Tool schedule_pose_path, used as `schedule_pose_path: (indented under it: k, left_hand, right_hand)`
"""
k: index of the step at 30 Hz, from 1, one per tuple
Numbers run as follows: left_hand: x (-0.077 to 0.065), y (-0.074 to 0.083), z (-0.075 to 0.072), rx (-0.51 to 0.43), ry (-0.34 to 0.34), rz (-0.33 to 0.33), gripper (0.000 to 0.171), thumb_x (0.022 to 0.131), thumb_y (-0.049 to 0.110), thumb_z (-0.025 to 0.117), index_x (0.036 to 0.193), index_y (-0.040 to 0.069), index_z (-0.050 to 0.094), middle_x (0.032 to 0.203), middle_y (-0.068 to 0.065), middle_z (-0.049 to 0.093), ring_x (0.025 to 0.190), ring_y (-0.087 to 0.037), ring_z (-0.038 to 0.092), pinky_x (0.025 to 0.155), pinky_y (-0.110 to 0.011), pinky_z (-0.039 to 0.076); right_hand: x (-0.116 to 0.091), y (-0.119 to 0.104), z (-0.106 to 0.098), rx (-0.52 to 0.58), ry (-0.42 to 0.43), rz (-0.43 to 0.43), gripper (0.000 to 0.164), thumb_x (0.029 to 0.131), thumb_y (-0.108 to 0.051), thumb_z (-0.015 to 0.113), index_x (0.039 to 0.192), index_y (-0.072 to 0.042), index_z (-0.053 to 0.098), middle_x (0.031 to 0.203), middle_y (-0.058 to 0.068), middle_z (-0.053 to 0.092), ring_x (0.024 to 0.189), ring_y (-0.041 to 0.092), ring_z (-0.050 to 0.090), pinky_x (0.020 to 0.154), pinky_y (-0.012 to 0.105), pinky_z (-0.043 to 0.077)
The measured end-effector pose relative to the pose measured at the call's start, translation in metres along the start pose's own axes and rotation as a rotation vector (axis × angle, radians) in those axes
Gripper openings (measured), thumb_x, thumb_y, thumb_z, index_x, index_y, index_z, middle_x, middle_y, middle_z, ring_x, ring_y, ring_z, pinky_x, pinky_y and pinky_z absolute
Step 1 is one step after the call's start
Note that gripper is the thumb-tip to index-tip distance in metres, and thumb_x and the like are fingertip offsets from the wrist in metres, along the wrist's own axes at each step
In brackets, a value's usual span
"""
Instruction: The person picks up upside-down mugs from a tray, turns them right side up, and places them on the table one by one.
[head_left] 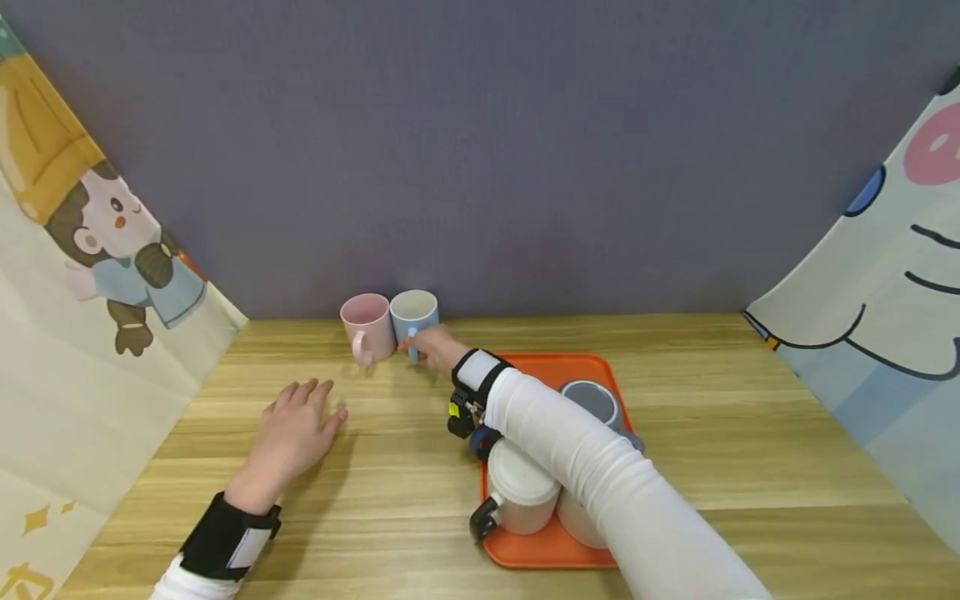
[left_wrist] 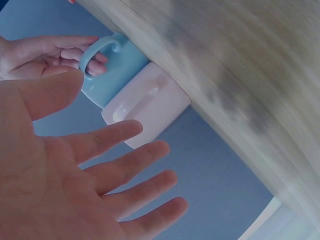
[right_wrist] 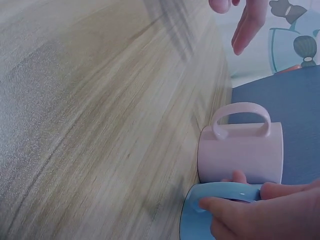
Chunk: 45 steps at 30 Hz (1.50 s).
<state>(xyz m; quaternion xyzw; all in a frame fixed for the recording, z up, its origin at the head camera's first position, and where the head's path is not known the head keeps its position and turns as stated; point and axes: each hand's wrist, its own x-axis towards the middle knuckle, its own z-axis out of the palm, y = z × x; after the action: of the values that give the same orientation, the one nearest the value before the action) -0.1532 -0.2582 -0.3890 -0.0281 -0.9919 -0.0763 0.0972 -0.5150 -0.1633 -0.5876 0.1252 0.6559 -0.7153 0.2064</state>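
A light blue mug (head_left: 414, 312) stands upright near the grey wall, its handle toward me. My right hand (head_left: 437, 347) holds that handle; in the right wrist view the thumb and fingers (right_wrist: 227, 212) close about it, and the left wrist view shows fingertips through the loop. Touching the blue mug on its left is a pink mug (head_left: 378, 337), also upright, handle facing me. My left hand (head_left: 292, 433) hovers above the table at the left, fingers spread, holding nothing; its palm (left_wrist: 55, 185) shows in the left wrist view.
An orange tray (head_left: 551, 553) lies right of centre under my right forearm. On it are several mugs, including a white one (head_left: 521, 492) with a black handle and one with a grey base (head_left: 592, 402); the sleeve partly hides them. Printed cloths (head_left: 82, 392) hang at both sides.
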Motion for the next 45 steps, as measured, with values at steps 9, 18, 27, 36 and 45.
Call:
schedule_pose_path:
  k: [9,18,27,36,45]
  left_hand:
    - [0.000,0.002,0.002,0.001,0.005,0.001,0.054,0.094,0.030,0.056,0.132,-0.006,0.047,0.133,-0.035,0.044,0.124,-0.055,0.036,0.093,-0.070,0.032]
    - [0.008,0.004,0.005,-0.005,0.010,0.007,0.053,0.094,0.030,0.055,0.133,-0.006,0.046,0.135,-0.035,0.043,0.124,-0.054,0.036,0.094,-0.070,0.033]
    - [0.017,0.014,0.008,-0.021,0.000,0.018,0.053,0.093,0.030,0.056,0.133,-0.004,0.046,0.136,-0.034,0.043,0.125,-0.052,0.037,0.094,-0.069,0.033]
    - [0.025,0.025,0.008,-0.040,0.021,0.043,0.054,0.094,0.029,0.057,0.134,-0.004,0.046,0.136,-0.033,0.043,0.126,-0.052,0.037,0.095,-0.069,0.032]
    - [0.037,0.040,0.012,-0.064,0.037,0.074,0.058,0.094,0.031,0.057,0.137,-0.005,0.043,0.140,-0.030,0.041,0.126,-0.051,0.038,0.095,-0.068,0.034]
  right_hand:
    - [-0.004,-0.003,-0.002,-0.046,-0.012,0.004,0.037,0.067,0.006,0.072,0.099,-0.005,0.057,0.076,0.004,0.060,0.050,0.017,0.050,0.048,0.030,0.046]
    - [-0.139,-0.059,-0.017,-0.082,-0.110,0.037,0.057,0.082,-0.007,0.063,0.134,-0.006,0.040,0.133,0.014,0.047,0.116,0.029,0.050,0.090,0.044,0.048]
    - [-0.301,-0.133,-0.060,-0.186,-0.236,-0.019,0.067,0.088,-0.009,0.060,0.145,-0.002,0.026,0.153,0.017,0.021,0.139,0.038,0.026,0.109,0.051,0.032]
    - [-0.345,-0.170,-0.095,-0.297,-0.332,-0.100,0.063,0.094,-0.014,0.056,0.147,0.001,0.023,0.151,0.021,0.028,0.134,0.037,0.039,0.109,0.044,0.035]
    - [-0.360,-0.188,-0.122,-0.463,-0.243,-0.290,0.058,0.096,-0.020,0.056,0.145,-0.004,0.031,0.142,0.016,0.044,0.126,0.031,0.050,0.102,0.041,0.044]
